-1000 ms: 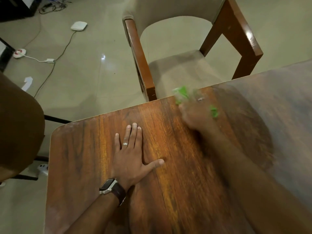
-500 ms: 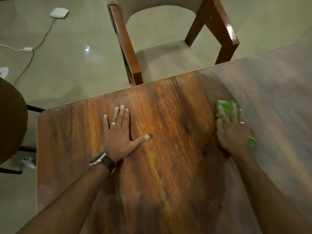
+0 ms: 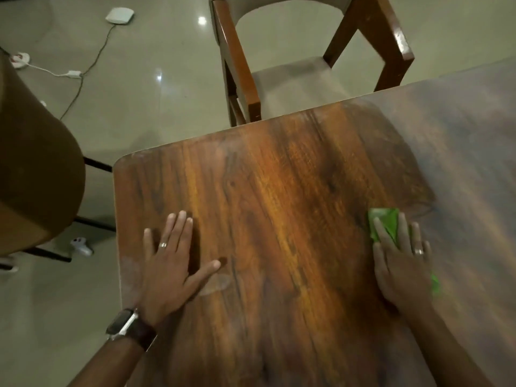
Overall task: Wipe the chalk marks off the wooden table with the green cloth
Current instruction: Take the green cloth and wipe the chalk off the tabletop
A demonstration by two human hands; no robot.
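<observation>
Pressing the green cloth (image 3: 383,225) flat under the spread right hand (image 3: 402,265), overlapping strokes toward the grey chalk haze (image 3: 460,152) (left hand (image 3: 167,266) splayed, bracing the table (image 3: 279,191)).

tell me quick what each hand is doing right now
Left hand: open, flat on the wooden table, holding nothing.
Right hand: open, fingers straight, pressing the green cloth.

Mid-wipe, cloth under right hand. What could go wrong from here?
1. The left hand lies flat on the wooden table, beside pale chalk marks, and may smear them.
2. The hazy patch beyond the green cloth may be missed.
3. The right hand covers most of the cloth, so bare fingers may drag chalk.
</observation>
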